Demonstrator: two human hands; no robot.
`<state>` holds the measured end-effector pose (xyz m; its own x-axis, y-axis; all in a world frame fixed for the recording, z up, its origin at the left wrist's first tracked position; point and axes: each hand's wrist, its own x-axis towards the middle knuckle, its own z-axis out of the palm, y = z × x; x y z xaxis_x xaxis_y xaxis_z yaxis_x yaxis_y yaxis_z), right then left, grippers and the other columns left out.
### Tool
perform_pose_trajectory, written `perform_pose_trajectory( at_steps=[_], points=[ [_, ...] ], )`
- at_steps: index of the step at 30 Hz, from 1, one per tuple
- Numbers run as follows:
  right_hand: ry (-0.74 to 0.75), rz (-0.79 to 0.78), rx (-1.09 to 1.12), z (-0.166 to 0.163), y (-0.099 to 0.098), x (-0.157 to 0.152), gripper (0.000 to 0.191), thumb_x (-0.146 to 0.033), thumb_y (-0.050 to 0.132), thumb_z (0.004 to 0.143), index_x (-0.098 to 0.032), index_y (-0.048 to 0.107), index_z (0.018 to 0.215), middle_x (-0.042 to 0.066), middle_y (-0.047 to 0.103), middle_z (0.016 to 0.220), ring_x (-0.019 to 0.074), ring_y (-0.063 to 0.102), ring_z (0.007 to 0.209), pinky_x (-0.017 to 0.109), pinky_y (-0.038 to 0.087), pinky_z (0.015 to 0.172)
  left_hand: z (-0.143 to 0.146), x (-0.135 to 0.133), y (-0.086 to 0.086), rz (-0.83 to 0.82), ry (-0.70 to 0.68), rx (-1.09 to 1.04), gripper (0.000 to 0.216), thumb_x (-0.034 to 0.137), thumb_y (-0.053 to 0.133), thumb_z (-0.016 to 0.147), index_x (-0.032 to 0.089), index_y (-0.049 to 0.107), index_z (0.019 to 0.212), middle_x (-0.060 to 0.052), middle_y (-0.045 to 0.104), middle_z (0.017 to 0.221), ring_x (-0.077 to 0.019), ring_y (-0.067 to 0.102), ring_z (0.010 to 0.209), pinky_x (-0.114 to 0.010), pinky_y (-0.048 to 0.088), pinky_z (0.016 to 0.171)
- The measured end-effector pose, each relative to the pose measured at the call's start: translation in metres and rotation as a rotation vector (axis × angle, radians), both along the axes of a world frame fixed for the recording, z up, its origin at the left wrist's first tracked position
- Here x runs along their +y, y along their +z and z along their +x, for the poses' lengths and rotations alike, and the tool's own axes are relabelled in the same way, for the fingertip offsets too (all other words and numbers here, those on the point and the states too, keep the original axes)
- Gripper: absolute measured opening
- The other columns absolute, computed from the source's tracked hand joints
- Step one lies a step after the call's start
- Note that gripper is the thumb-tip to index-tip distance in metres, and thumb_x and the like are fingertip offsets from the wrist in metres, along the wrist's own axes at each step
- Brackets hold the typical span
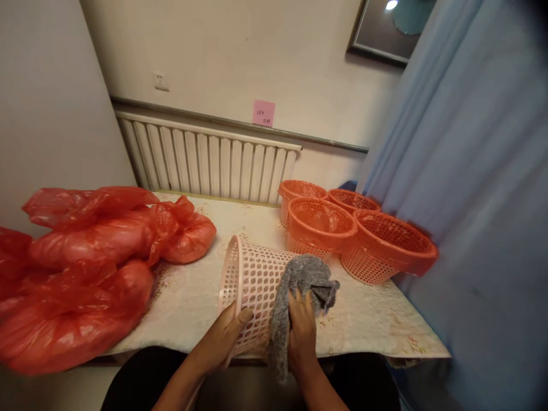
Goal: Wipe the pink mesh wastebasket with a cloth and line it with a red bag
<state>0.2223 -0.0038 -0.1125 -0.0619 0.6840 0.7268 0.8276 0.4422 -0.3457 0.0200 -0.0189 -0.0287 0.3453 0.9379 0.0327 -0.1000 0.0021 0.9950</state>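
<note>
A pale pink plastic basket (263, 271) with a lattice of holes lies tilted on its side at the table's front edge, its mouth facing left. My left hand (225, 337) grips its rim, thumb on the outer wall and the other fingers hidden inside. In my right hand (302, 328) is a grey cloth (306, 271), pressed against the basket's base end. Part of the cloth hangs down toward my lap, and its folds cover the base.
Several red-lined baskets (322, 216) stand at the back right beside a blue curtain (454, 171). Full red plastic bags (94, 240) are heaped on the left of the table (368, 325). A white radiator (205, 157) runs along the wall behind.
</note>
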Motion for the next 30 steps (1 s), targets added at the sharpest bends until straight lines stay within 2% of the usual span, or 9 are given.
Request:
perform_pose_trajectory(
  at_steps=[4,6,9,11,13,15,17,21,30],
  points=[
    [0.142,0.021,-0.116,-0.029,0.035,-0.011,0.056,-0.008,0.041,0.088,-0.018,0.040,0.143,0.011,0.044,0.146,0.0308,0.019,0.144,0.059,0.036,0.107,0.001,-0.004,-0.006,0.059,0.022,0.045,0.054,0.052,0.051,0.089,0.015,0.058,0.127,-0.009,0.072,0.103,-0.0264,0.065,0.100,-0.040,0.048,0.096],
    [0.232,0.051,-0.145,-0.041,0.054,-0.009,0.056,-0.007,0.041,0.086,-0.017,0.043,0.141,0.011,0.047,0.144,0.0298,0.021,0.144,0.058,0.035,0.109,0.000,-0.006,-0.012,0.007,0.019,0.075,0.060,0.058,0.052,0.086,0.014,0.056,0.127,-0.004,0.069,0.077,-0.0200,0.064,0.068,-0.034,0.055,0.071],
    [0.320,0.040,-0.173,-0.055,0.078,0.002,0.052,-0.008,0.040,0.087,-0.016,0.048,0.137,0.012,0.050,0.141,0.0284,0.029,0.141,0.057,0.034,0.110,-0.003,-0.007,-0.019,-0.079,0.029,0.093,0.067,0.066,0.050,0.082,0.013,0.056,0.122,0.006,0.052,0.053,-0.0113,0.043,0.041,-0.025,0.044,0.043],
    [0.317,0.018,-0.165,-0.060,0.089,0.013,0.046,-0.009,0.039,0.090,-0.016,0.052,0.134,0.012,0.053,0.138,0.0266,0.037,0.136,0.056,0.033,0.110,-0.004,-0.006,-0.019,-0.047,0.048,0.104,0.065,0.066,0.049,0.082,0.013,0.059,0.118,0.004,0.055,0.055,-0.0140,0.049,0.045,-0.028,0.049,0.049],
    [0.300,0.015,-0.154,-0.061,0.096,0.024,0.043,-0.010,0.039,0.092,-0.017,0.054,0.131,0.011,0.054,0.137,0.0242,0.043,0.132,0.053,0.032,0.112,-0.004,-0.003,-0.016,0.033,0.074,0.117,0.059,0.061,0.050,0.085,0.015,0.061,0.118,-0.002,0.068,0.072,-0.0217,0.063,0.069,-0.036,0.055,0.074],
    [0.291,0.011,-0.157,-0.058,0.099,0.033,0.043,-0.011,0.039,0.093,-0.019,0.053,0.132,0.008,0.054,0.138,0.0222,0.045,0.129,0.051,0.032,0.112,-0.003,0.000,-0.013,0.117,0.103,0.131,0.053,0.055,0.050,0.088,0.015,0.062,0.121,-0.007,0.073,0.099,-0.0276,0.063,0.101,-0.040,0.045,0.100],
    [0.276,0.007,-0.163,-0.052,0.098,0.040,0.044,-0.012,0.041,0.092,-0.022,0.052,0.134,0.006,0.053,0.140,0.0216,0.046,0.129,0.050,0.033,0.112,-0.002,0.002,-0.012,0.158,0.107,0.130,0.051,0.051,0.049,0.089,0.015,0.060,0.124,-0.008,0.069,0.118,-0.0294,0.055,0.119,-0.042,0.034,0.111],
    [0.211,-0.015,-0.163,-0.033,0.090,0.053,0.045,-0.013,0.042,0.092,-0.023,0.050,0.135,0.006,0.053,0.140,0.0219,0.045,0.129,0.048,0.033,0.111,-0.003,0.002,-0.016,0.135,0.066,0.107,0.051,0.048,0.048,0.091,0.016,0.057,0.130,-0.008,0.063,0.131,-0.0303,0.053,0.125,-0.044,0.033,0.113],
    [-0.010,-0.056,-0.040,0.029,0.057,0.069,0.042,-0.016,0.035,0.095,-0.022,0.052,0.133,0.006,0.058,0.133,0.0202,0.049,0.124,0.049,0.032,0.111,-0.007,-0.002,-0.023,0.117,0.017,0.117,0.052,0.050,0.048,0.091,0.016,0.057,0.130,-0.009,0.065,0.129,-0.0303,0.054,0.125,-0.043,0.036,0.110]
  ],
)
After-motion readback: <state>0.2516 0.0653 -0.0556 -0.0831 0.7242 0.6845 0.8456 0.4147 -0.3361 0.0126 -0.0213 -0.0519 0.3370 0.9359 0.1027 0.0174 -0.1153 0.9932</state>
